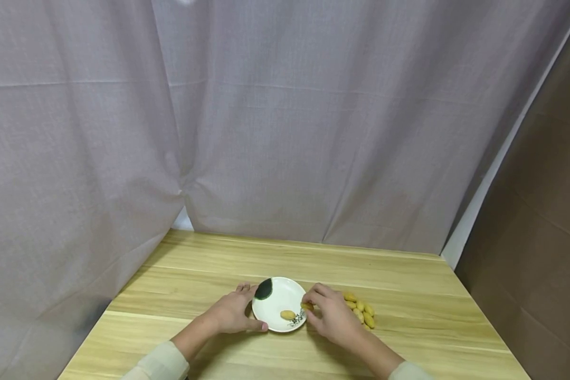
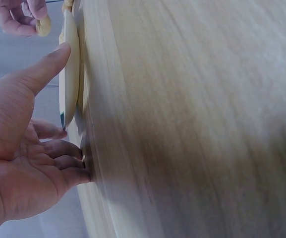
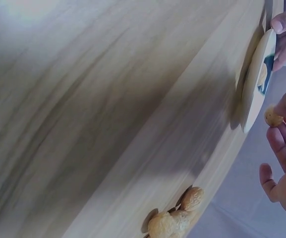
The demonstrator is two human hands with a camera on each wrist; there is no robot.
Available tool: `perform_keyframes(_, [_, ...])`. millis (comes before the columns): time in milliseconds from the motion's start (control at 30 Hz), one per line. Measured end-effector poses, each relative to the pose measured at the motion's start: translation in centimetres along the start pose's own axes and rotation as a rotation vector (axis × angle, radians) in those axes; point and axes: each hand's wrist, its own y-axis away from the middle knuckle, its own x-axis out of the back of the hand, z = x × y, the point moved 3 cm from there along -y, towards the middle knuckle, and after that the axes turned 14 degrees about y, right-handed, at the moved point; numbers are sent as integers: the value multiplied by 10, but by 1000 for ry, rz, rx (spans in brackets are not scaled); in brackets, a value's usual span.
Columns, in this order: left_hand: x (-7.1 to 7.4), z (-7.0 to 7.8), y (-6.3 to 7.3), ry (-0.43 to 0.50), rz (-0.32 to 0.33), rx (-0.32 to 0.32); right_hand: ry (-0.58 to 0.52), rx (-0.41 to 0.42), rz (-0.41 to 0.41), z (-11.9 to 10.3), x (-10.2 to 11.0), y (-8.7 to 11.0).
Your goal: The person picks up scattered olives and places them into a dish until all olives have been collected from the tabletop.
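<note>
A small white plate (image 1: 279, 295) with a dark green patch and a leafy print lies on the wooden table, one unshelled peanut (image 1: 287, 315) on it. At its left side, my left hand (image 1: 237, 311) spreads its thumb and fingers along the rim; the left wrist view shows the thumb straight, its tip at the plate's edge. My right hand (image 1: 334, 315) pinches another peanut (image 3: 272, 116) between thumb and fingers, just over the plate's right rim. To the right of that hand, several peanuts (image 1: 359, 309) lie in a pile, partly hidden by it.
The light wooden table (image 1: 209, 253) reaches back to a grey curtain (image 1: 285, 158). A darker brown cloth (image 1: 537, 221) hangs along the right side.
</note>
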Motion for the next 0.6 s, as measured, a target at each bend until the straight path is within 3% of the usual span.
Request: perform_keyframes(600, [1,0,1,0,2,3,-6,-17,-66,-6,-12,-12])
